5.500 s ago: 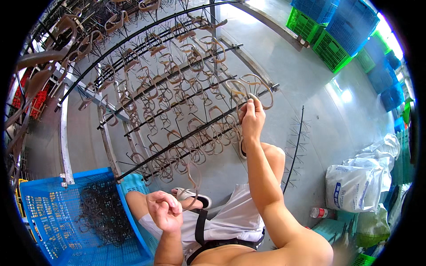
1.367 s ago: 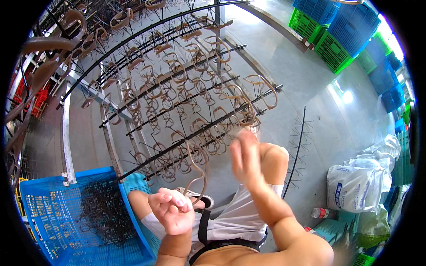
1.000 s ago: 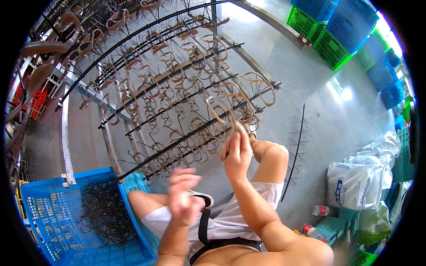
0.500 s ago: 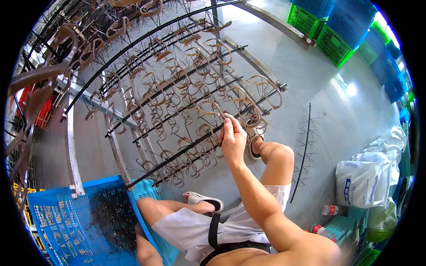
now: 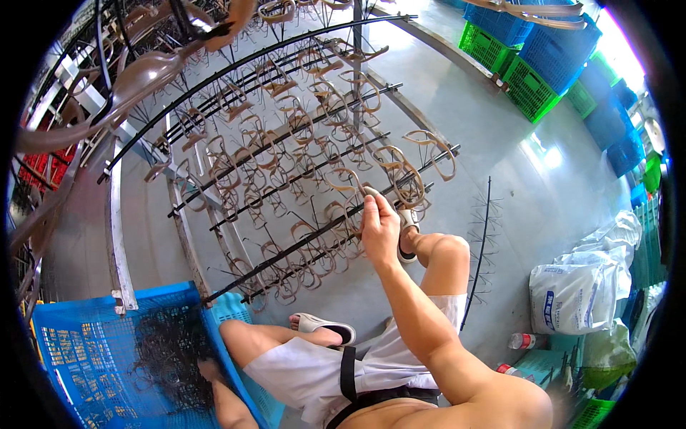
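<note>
While the right hand [image 5: 379, 225] is pinching a brown looped frame [image 5: 357, 179] at a black rod [image 5: 293, 248], apparently steadying it | left hand [image 5: 209, 372] is resting in a blue basket [image 5: 107, 307] by dark wiry tangle [image 5: 168, 343]; cannot tell its grip | neighbouring rods [image 5: 187, 97] are carrying other frames [image 5: 277, 89], seemingly spacing them

- Near left: basket [image 5: 78, 316], wires [image 5: 168, 347] inside it.
- Centre: rack [image 5: 187, 247], frames [image 5: 279, 89] on its rods.
- Right of rack: loose rod [image 5: 484, 247] on the floor [image 5: 429, 282].
- Far right: stacked crates [image 5: 534, 89].
- Near right: bag [image 5: 568, 304], bottle [image 5: 522, 341] at its near left.
</note>
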Demonstrator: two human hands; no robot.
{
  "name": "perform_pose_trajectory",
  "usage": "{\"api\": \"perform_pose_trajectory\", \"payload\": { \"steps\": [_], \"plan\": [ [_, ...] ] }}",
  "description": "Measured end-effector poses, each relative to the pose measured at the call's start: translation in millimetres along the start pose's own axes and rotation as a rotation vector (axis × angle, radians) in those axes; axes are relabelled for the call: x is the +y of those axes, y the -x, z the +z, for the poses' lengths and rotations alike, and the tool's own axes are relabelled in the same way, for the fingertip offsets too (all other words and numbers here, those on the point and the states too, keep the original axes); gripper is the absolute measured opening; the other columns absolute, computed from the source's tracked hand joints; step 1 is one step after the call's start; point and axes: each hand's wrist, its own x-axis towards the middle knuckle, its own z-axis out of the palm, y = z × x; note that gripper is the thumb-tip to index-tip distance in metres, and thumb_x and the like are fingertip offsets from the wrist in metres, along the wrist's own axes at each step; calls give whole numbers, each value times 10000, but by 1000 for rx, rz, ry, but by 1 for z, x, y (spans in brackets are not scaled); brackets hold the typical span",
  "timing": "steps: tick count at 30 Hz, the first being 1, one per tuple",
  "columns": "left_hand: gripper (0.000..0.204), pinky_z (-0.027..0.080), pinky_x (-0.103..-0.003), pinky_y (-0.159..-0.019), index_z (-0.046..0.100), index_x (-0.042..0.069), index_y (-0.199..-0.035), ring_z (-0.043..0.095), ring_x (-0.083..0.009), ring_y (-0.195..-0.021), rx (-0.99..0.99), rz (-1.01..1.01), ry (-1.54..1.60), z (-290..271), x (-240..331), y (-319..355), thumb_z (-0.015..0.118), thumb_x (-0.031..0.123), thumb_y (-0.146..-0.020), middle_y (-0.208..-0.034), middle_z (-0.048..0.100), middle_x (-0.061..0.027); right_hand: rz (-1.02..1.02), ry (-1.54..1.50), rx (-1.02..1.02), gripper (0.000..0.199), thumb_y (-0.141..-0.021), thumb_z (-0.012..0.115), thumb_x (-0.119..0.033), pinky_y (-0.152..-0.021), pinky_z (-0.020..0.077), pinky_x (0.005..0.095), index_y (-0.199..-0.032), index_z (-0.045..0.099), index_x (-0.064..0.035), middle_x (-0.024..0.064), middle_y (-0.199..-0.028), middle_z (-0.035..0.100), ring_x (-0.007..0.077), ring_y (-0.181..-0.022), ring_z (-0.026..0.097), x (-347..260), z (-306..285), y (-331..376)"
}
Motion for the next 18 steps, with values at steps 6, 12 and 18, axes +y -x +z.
{"api": "perform_pose_trajectory", "payload": {
  "steps": [6, 12, 18],
  "plan": [
    [484, 462, -395, -808, 434, -14, -1298, 587, -305, -968, -8, 57, 13, -42, 118, 46, 583, 164, -873, -1160, 558, -185, -199, 359, 16, 199, -927, 518, -143, -435, 319, 235, -1051, 602, -12, -25, -562, 450, 43, -498, 371, -4, -15, -2],
    [263, 447, -306, -572, 582, -1, -1070, 536, -148, -586, -107, 265, 64, -79, 138, 83, 599, 127, -841, -767, 596, -84, -248, 428, -25, 174, -923, 516, -124, -433, 322, 242, -1019, 603, -8, -7, -537, 428, 49, -492, 364, -17, -17, -7],
    [204, 438, -278, -533, 593, 18, -1054, 529, -123, -545, -106, 275, 184, -82, 154, 114, 554, 111, -877, -708, 588, -61, -263, 413, -95, 197, -922, 517, -128, -445, 333, 250, -1054, 593, -4, 21, -549, 455, 67, -493, 370, -9, -24, -10]
  ]
}}
